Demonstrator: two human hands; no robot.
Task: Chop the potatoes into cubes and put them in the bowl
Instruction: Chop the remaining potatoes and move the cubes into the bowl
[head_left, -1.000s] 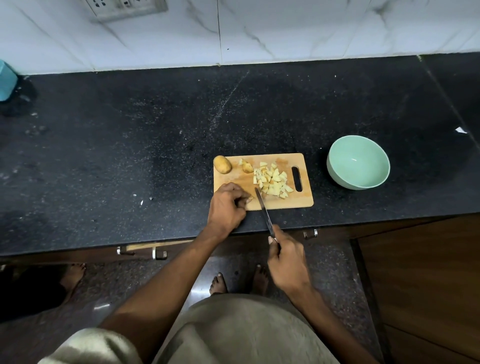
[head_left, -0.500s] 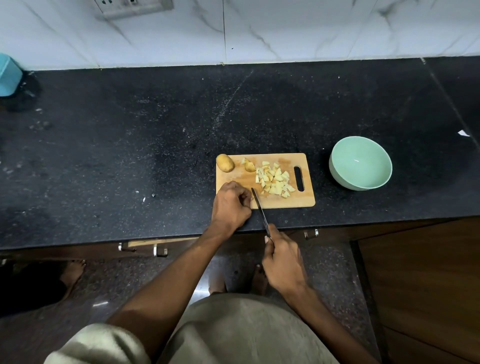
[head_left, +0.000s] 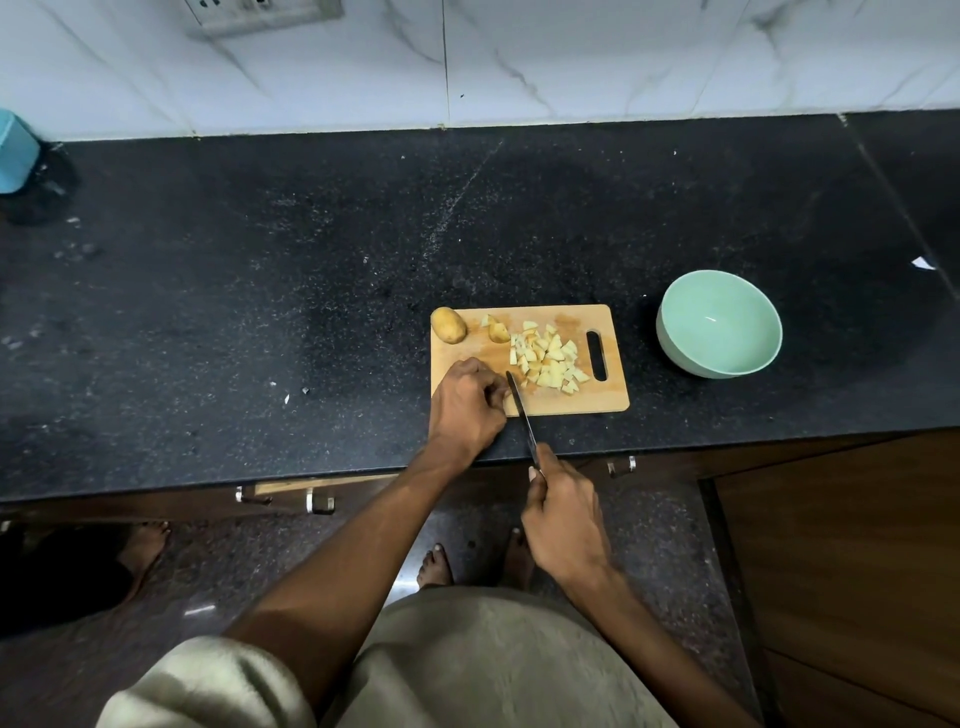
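A person cuts potato on a wooden cutting board (head_left: 582, 400) at the front edge of a black counter (head_left: 311, 291).

The left hand (head_left: 467, 408) has its fingers curled down on a piece at the board's near left corner; the right hand (head_left: 563, 522) is wrapped around the knife (head_left: 521, 410) handle, blade just right of those fingers. Potato cubes (head_left: 548, 358) lie beyond the blade, a whole potato (head_left: 449, 325) beyond the left fingers, the green bowl (head_left: 719, 322) well to the right.

The left hand (head_left: 467, 402) hides whatever potato piece it presses down.
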